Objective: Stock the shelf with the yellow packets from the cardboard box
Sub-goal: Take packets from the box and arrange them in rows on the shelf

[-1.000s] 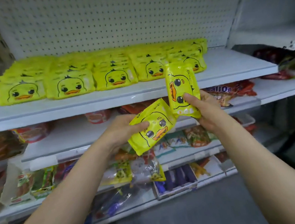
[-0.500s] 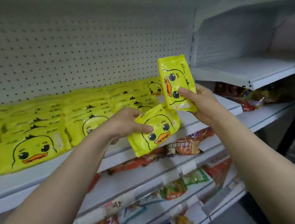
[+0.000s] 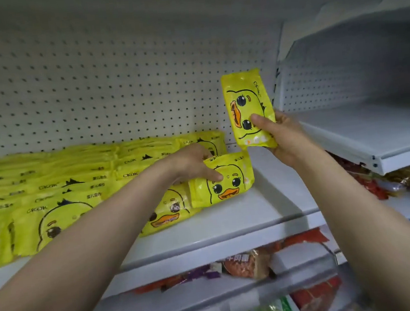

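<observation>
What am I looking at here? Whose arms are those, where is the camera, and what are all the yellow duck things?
The camera is worn on a person's head, so you see their own two bare arms reaching out, as if you were them. They stand at a white metal shop shelf with a dotted back wall. On it lie rows of flat yellow plastic packets with a cartoon duck face. The left hand holds one duck packet down at the right end of the rows, setting it in place. The right hand holds another duck packet upright in the air. Lower shelves hold red and orange snack bags.
</observation>
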`<state>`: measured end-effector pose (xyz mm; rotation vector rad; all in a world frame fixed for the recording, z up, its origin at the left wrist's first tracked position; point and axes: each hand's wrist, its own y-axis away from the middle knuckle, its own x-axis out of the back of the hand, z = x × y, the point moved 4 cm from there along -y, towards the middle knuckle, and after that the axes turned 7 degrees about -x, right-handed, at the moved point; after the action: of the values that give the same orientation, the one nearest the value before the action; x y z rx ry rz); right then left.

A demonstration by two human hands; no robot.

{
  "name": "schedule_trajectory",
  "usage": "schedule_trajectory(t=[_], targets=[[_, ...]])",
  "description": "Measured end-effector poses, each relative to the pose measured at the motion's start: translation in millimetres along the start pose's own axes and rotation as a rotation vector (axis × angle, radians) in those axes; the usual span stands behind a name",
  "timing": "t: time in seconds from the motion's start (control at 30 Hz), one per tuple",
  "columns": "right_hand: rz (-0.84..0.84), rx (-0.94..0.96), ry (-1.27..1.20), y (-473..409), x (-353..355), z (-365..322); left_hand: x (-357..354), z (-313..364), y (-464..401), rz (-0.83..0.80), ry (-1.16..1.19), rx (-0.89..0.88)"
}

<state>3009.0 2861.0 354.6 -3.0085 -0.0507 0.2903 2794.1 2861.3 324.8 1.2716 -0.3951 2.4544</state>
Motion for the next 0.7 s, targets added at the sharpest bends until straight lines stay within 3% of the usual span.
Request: schedule_trajectory(t=[0.3,0.7], targets=[[-0.121,-0.007,-0.007,-65.7,47.2,-2.4,-1.5,-2.8,-73.7,0.011,-0.258,0.126],[-0.223,-0.024,0.005,-99.5,74.7,2.8,16.9,-28.9,-95.7,0.064,-0.414,0.235]])
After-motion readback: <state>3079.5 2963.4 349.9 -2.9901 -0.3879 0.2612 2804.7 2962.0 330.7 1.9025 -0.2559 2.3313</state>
